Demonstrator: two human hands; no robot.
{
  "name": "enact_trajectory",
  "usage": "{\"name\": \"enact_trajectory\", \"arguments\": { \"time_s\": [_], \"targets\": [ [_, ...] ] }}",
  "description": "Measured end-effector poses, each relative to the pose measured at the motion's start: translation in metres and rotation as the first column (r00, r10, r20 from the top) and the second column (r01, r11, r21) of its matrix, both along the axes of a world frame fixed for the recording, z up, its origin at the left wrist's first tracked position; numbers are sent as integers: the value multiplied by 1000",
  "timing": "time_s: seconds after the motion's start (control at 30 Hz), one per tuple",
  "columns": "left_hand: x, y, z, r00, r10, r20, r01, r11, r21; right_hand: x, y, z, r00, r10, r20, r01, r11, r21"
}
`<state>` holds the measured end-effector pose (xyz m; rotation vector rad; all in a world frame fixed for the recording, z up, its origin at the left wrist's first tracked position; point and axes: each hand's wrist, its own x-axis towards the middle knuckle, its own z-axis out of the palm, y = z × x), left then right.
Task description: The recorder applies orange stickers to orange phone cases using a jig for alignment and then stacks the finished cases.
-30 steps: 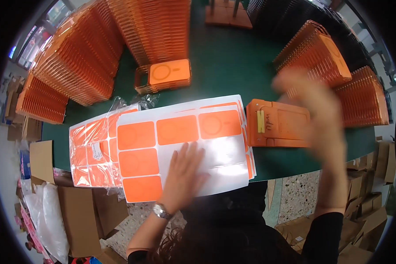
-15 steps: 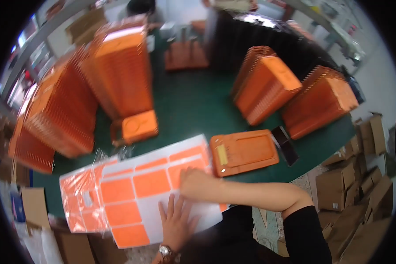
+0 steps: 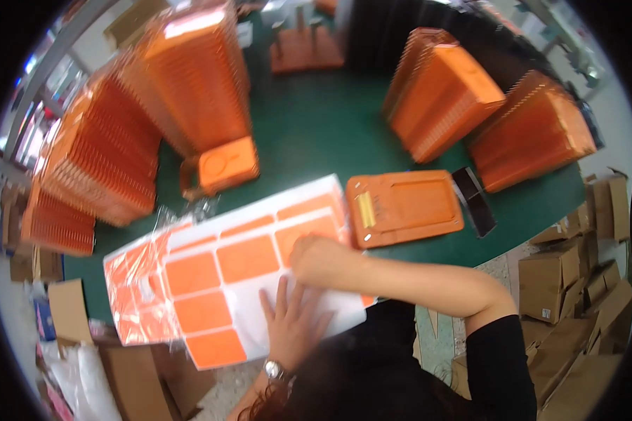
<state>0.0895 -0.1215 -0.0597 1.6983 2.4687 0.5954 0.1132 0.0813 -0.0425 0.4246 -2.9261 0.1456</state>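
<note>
A white backing sheet (image 3: 249,302) with rows of orange stickers (image 3: 192,273) lies on the green table in front of me. My left hand (image 3: 295,324) rests flat on its bare part, fingers spread, a watch on the wrist. My right hand (image 3: 324,262) is closed, its fingers curled down onto an orange sticker (image 3: 305,233) in the upper right of the sheet; what they pinch, if anything, is hidden. To the right lies an orange plastic casing (image 3: 407,209) with a yellow label. Clear plastic film (image 3: 137,298) with more orange stickers lies at the sheet's left end.
Tall stacks of orange casings stand at left (image 3: 105,154) and at right (image 3: 446,102). A small orange part (image 3: 228,165) sits beyond the sheet, and a black strip (image 3: 475,202) beside the casing. Cardboard boxes (image 3: 549,286) fill the right floor. A pegged stand (image 3: 307,59) is farther back.
My view has tilted, so the table and everything on it appear higher in the picture. Both hands stay at about the same places on the sheet, the right one still closed.
</note>
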Motion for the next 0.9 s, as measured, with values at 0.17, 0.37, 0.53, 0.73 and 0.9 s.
{"name": "enact_trajectory", "arguments": {
  "time_s": [0.17,0.37,0.53,0.73,0.9],
  "targets": [
    [-2,-1,0,1000,24,15,-24,1000,5,2,2,23,998,-33,62,30,998,46],
    [-2,-4,-4,1000,12,18,-12,1000,1,-7,-10,26,986,-50,158,38,996,77],
    [-3,-6,-5,1000,10,12,-10,1000,18,0,-14,13,995,-91,48,86,991,103],
    [0,-2,1,1000,0,24,0,1000,5,-6,11,35,879,-436,195,473,738,-481],
    [-7,-2,8,996,-83,25,85,992,-90,-17,58,82,801,-598,31,468,593,-655]
  ]
}}
